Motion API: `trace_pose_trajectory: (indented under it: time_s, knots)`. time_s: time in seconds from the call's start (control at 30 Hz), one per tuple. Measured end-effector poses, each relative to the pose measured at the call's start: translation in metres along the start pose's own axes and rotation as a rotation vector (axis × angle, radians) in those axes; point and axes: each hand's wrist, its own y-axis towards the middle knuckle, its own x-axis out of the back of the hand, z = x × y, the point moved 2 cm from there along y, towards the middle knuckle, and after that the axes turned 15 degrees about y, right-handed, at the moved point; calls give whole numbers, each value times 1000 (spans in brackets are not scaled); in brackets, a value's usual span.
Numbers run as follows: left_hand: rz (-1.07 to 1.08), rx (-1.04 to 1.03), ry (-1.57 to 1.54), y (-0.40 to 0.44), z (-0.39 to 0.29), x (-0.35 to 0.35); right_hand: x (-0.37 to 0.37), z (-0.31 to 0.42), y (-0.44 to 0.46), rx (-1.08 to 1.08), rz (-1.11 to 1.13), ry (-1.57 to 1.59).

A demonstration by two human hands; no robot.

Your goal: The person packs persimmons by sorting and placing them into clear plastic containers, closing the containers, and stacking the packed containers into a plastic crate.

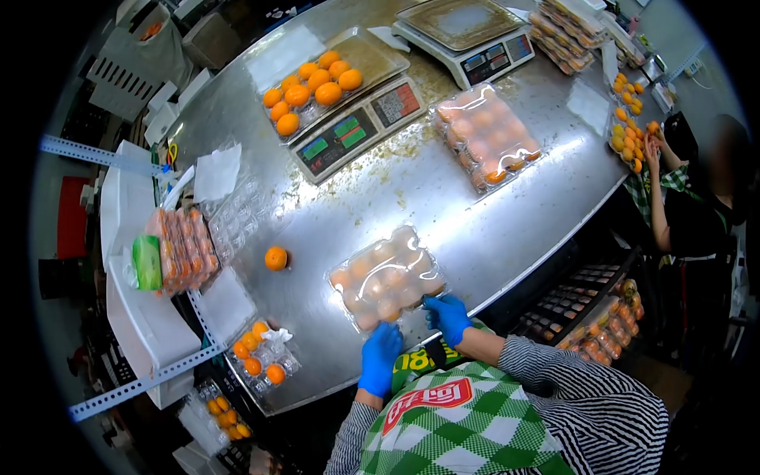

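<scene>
A clear plastic fruit pack filled with orange fruit lies flat on the metal table, its lid over the fruit and shining with glare. My left hand, in a blue glove, holds its near left edge with the fingers pressed together. At the near right corner, my right hand, also gloved in blue, pinches the rim between thumb and fingers. The fingertips are partly hidden against the plastic. To the left of the pack sits a single loose orange.
Oranges lie in a tray on a scale; a second scale stands behind. Filled packs are at right and stacked at left. An open tray holds several oranges. A co-worker's hands handle fruit at far right.
</scene>
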Motion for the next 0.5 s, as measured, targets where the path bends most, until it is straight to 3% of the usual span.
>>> trace_pose_trajectory:
  time_s: [0.23,0.37,0.4,0.43,0.5]
  knots:
    - [-144,-24,55,15,-4,5,-7,4,0,43,26,-76]
    - [-205,8,38,9,-9,6,9,21,10,-186,228,-140]
    - [-225,4,57,11,-7,13,14,30,9,-161,261,-184]
    - [-200,-197,278,11,-5,27,21,42,12,-121,255,-240]
    - [-317,-231,134,8,-13,50,41,67,31,50,197,-280]
